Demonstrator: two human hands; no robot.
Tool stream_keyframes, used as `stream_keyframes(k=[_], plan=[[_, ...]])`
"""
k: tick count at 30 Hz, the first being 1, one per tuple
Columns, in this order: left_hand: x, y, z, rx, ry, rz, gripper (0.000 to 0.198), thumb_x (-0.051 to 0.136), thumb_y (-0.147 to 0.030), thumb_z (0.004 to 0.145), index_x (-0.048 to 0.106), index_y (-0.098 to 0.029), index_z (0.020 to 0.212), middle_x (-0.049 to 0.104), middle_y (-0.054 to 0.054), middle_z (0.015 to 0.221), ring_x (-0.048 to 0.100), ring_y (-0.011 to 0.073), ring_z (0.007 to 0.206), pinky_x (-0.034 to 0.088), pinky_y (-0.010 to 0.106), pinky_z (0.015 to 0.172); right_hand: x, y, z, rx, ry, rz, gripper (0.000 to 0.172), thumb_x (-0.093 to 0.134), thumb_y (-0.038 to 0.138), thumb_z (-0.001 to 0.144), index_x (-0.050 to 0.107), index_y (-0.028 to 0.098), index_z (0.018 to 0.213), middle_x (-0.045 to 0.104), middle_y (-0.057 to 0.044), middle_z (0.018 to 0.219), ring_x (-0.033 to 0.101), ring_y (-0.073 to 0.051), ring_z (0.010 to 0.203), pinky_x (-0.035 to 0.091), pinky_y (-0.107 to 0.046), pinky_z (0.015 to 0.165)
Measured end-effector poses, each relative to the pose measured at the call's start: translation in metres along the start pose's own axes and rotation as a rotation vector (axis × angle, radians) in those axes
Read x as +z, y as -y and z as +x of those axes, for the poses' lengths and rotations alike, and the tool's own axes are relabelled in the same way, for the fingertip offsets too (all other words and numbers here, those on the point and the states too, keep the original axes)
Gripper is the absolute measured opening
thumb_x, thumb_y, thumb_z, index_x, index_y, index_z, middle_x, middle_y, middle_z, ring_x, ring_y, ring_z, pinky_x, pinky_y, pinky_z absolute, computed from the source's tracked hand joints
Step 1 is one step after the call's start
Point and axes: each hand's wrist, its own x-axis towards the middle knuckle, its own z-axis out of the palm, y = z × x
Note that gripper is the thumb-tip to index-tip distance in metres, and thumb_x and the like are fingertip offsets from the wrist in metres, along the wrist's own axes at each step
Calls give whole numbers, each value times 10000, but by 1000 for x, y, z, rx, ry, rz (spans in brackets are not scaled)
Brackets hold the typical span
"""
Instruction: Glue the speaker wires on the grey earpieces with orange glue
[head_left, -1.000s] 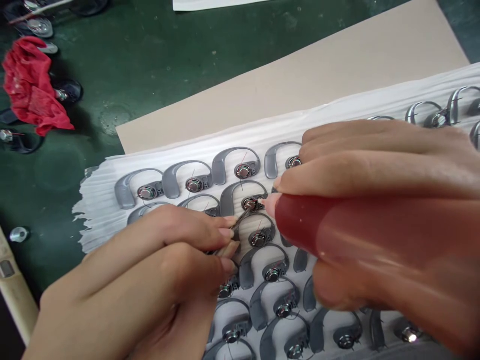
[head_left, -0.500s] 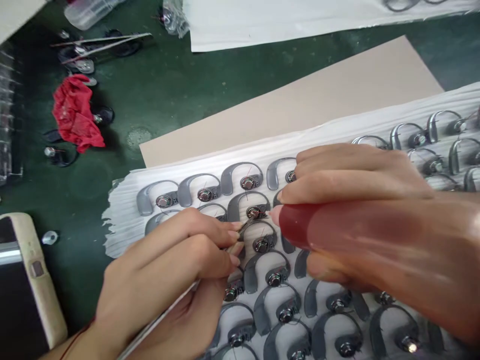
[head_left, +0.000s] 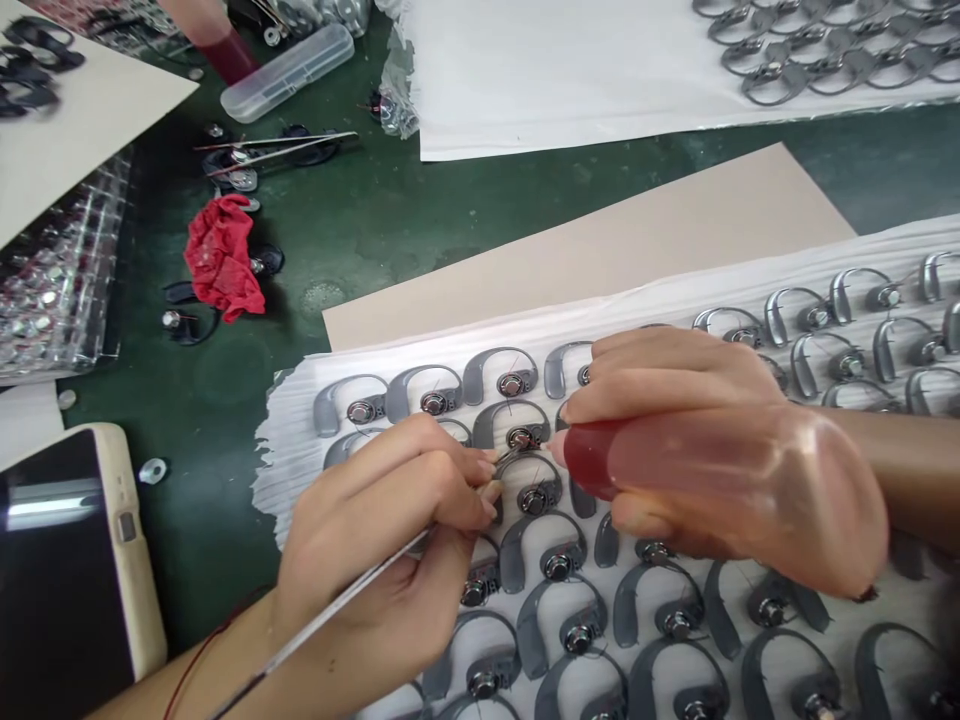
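Observation:
My left hand (head_left: 390,540) pinches a thin metal tool (head_left: 337,605) whose tip touches the small round speaker of a grey ear-hook part (head_left: 517,425). My right hand (head_left: 675,400) grips a soft squeeze bottle (head_left: 712,480) with dark red liquid, its nozzle aimed at that same speaker. Several more grey ear-hook parts (head_left: 570,620) lie in rows on a white sheet (head_left: 292,450) under both hands.
A tan cardboard sheet (head_left: 600,240) lies behind the white sheet on a dark green table. A phone (head_left: 67,570) sits at the lower left, with a red rag (head_left: 221,255), tweezers (head_left: 277,148), a clear case (head_left: 289,72) and a tray of small parts (head_left: 52,290) beyond. More ear-hooks (head_left: 817,45) rest on white paper at the top right.
The view has pulled back and tilted up, showing the phone, tray and far paper. Both hands stay at the same ear-hook speaker with tool and bottle.

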Motion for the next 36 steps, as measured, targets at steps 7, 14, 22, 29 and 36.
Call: stream_keyframes(k=[7, 14, 22, 29, 36], plan=[[0, 0, 1, -11, -3, 6, 236, 558, 24, 692, 498, -189, 609, 592, -6, 658, 605, 94, 673, 521, 181, 592, -4, 2, -1, 47, 17, 17, 364, 461, 454, 874, 508, 128, 716, 494, 8, 586, 440, -45, 557, 374, -217, 526], [0, -5, 3, -19, -16, 9, 234, 539, 25, 705, 506, -181, 600, 578, 1, 666, 596, 80, 670, 515, 173, 588, -10, 2, 1, 71, 117, -9, 370, 455, 421, 884, 522, 107, 699, 491, 2, 587, 432, -32, 564, 362, -211, 525], [-2, -2, 1, -22, -19, -6, 236, 536, 42, 712, 508, -164, 599, 569, -2, 675, 581, 72, 660, 522, 180, 598, -7, 2, 0, 78, 109, -7, 381, 428, 463, 889, 522, 123, 745, 480, 16, 573, 395, -29, 542, 349, -207, 501], [1, 1, 4, -191, -62, -85, 215, 569, -27, 735, 502, -164, 584, 573, -14, 654, 580, 77, 658, 489, 179, 546, -1, 9, 0, 54, -10, 29, 402, 440, 504, 868, 488, 138, 709, 364, 53, 534, 324, -28, 523, 314, -219, 512], [1, 3, 4, -230, -74, -122, 211, 576, -26, 724, 506, -177, 594, 584, -30, 661, 581, 86, 656, 487, 204, 536, 7, 4, -1, -110, 0, -47, 435, 451, 512, 865, 456, 152, 620, 464, 15, 516, 426, -56, 522, 340, -260, 518]])
